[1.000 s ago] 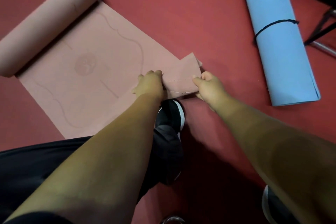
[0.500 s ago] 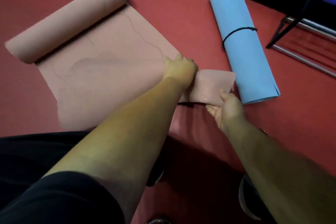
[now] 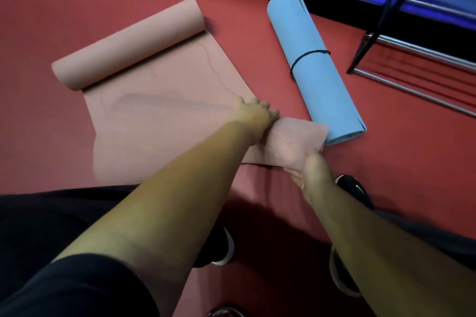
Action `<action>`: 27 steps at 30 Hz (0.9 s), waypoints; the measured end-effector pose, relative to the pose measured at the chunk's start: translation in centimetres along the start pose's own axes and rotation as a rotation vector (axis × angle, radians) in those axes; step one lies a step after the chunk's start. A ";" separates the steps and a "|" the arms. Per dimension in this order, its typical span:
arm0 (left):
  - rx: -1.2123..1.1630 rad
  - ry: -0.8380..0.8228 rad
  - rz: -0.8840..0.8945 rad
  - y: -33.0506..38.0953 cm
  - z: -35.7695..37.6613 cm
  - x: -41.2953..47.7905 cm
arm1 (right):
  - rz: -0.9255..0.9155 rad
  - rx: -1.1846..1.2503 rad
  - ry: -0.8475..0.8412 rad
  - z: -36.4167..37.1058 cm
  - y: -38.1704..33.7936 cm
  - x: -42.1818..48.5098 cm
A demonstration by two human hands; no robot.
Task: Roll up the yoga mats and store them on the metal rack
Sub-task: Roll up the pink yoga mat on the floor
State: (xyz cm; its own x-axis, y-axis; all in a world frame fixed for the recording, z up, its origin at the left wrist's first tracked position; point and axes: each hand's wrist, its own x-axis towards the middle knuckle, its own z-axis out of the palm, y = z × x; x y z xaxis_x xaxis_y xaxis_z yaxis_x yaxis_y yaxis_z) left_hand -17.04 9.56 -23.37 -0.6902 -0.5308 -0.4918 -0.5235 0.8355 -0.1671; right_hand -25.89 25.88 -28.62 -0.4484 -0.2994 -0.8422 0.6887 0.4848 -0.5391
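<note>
The pink mat (image 3: 159,121) lay half unrolled on the red floor (image 3: 77,8), its far end coiled. The right grip (image 3: 313,175) pinched the raised near corner. The left grip (image 3: 257,114) curled onto the mat's right edge; whether it clasped, I cannot tell. That corner almost met the rolled blue mat (image 3: 309,59). Bare floor separated it from the metal rack (image 3: 386,17).

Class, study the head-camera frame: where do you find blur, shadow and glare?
Head view: the pink mat is smeared by motion blur along its near-left edge. Head view: a dark shadow falls on the red floor beneath the forearms. Head view: pale glare streaks the shiny bars of the metal rack at upper right. Head view: the blue mat looks fairly sharp.
</note>
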 end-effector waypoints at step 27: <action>-1.140 -0.399 -0.825 -15.6 16.5 -7.9 | -0.557 -1.374 -0.013 18.8 -4.7 8.3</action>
State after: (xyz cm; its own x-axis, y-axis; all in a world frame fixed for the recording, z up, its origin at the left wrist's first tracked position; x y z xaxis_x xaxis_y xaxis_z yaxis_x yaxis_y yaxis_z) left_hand 4.79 3.09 -30.98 0.0771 -0.5609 -0.8243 -0.9276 -0.3433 0.1469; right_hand -22.17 5.69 -33.32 -0.4578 -0.7065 -0.5397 -0.6345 0.6849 -0.3582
